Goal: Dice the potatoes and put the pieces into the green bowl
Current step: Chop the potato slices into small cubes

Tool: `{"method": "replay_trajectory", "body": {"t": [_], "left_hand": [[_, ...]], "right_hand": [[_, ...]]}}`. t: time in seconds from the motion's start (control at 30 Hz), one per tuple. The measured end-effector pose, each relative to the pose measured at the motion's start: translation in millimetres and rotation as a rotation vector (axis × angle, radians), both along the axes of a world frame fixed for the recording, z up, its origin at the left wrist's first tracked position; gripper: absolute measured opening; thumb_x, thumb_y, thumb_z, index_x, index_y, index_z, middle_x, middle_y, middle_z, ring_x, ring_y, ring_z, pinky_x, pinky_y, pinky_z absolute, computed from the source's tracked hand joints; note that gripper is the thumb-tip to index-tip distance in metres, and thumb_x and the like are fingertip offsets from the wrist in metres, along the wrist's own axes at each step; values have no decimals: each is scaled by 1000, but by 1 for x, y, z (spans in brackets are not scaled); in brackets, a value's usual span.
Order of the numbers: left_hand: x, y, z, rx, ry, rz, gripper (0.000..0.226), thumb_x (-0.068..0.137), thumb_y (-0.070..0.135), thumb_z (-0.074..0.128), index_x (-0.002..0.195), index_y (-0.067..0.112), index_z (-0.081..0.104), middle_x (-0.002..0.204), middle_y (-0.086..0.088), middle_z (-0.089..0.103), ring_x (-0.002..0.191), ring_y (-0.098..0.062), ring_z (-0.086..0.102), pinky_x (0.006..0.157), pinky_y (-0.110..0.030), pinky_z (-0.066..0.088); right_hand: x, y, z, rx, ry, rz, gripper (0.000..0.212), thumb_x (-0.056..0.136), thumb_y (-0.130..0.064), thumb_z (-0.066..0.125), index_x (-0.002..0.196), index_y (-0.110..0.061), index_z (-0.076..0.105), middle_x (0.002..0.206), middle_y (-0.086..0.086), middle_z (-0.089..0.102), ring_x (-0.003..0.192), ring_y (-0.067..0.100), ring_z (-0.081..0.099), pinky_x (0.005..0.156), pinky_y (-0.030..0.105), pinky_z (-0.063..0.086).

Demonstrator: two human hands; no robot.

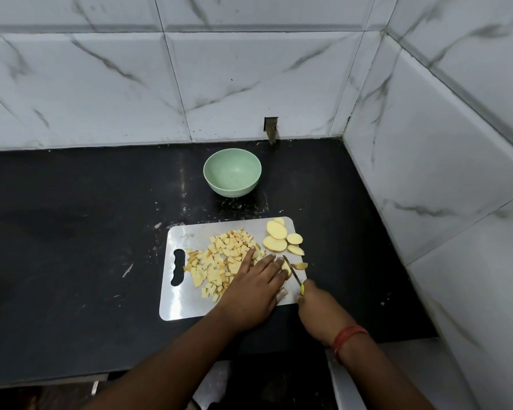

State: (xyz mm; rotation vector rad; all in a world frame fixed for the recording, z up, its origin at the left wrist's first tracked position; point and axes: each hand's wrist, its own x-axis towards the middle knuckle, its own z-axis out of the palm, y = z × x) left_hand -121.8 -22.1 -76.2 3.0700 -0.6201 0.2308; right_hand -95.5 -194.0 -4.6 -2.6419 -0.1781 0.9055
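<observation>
A steel cutting board (187, 303) lies on the black counter. A heap of diced potato pieces (219, 261) covers its left and middle. Several potato slices (279, 238) lie at its far right corner. My left hand (255, 291) lies over the board with its fingers stretched out, pressing a potato slice (285, 266) near the blade. My right hand (317, 306) grips a yellow-handled knife (292, 272), whose blade cuts into that slice. A cut-off piece (300, 266) lies right of the blade. The green bowl (232, 172) stands empty behind the board.
White marble-look tiled walls close the counter at the back and on the right (427, 187). The counter's front edge (71, 377) runs below my arms. Black counter surface (71, 232) stretches left of the board. A small bracket (270, 130) sits on the back wall.
</observation>
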Motion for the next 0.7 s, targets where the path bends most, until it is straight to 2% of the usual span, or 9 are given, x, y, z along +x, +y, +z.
{"method": "replay_trajectory", "body": {"t": [0.43, 0.7], "left_hand": [[4, 1, 0, -32, -29, -15, 41, 104, 42, 41, 134, 23, 63, 139, -2, 59, 137, -24, 47, 122, -54, 18], [6, -2, 4, 15, -21, 19, 42, 104, 43, 41, 133, 24, 63, 135, -1, 61, 133, -26, 50, 122, -56, 23]], "right_hand": [[4, 8, -14, -70, 24, 17, 25, 96, -10, 37, 120, -7, 41, 114, 17, 60, 98, 27, 62, 73, 31, 43], [-5, -3, -18, -81, 19, 59, 21, 100, -14, 39, 119, -7, 41, 113, 16, 60, 94, 23, 60, 71, 29, 39]]}}
